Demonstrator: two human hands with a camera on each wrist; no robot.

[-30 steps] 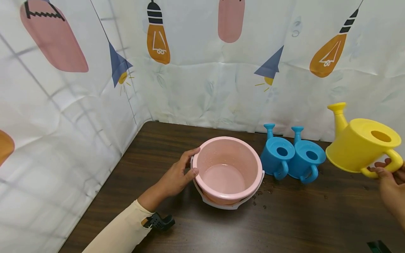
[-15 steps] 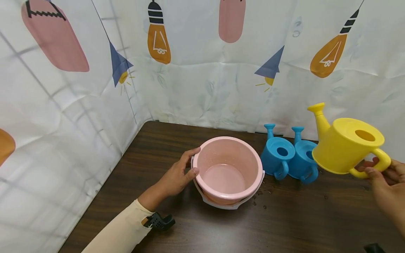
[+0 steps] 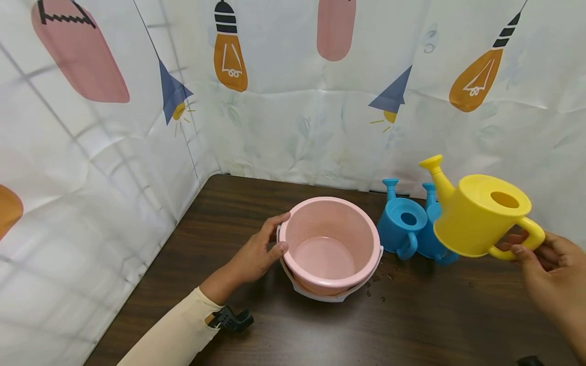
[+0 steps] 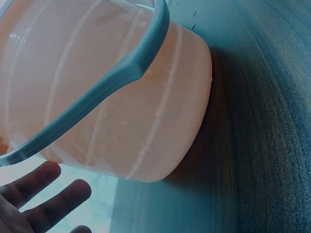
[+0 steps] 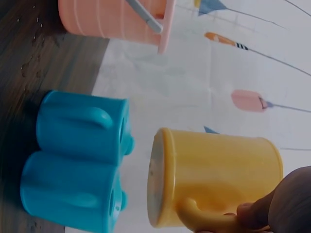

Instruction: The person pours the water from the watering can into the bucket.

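Note:
A pink bucket [image 3: 322, 292] stands upright on the table, a shallow layer of clear water seemingly at its bottom. My left hand [image 3: 254, 254] rests against its left side, thumb and forefinger touching the rim. In the left wrist view the other fingers [image 4: 58, 206] are spread and fairly straight beside the bucket wall. My right hand [image 3: 545, 264] grips the handle of a yellow watering can [image 3: 480, 218], held above the table, its spout pointing up and left. Behind it stand two blue watering cans [image 3: 398, 229], the right one partly hidden.
Water drops [image 3: 375, 279] lie on the dark wooden table [image 3: 320, 335] right of the bucket. A white patterned curtain [image 3: 284, 132] hangs along the back and left edges. The bucket's pale carrying handle [image 3: 329, 299] is folded down at its front.
My right hand has carried the yellow watering can leftward, past the right blue can and toward the bucket, dipping slightly at the end. The left hand and bucket stay put.

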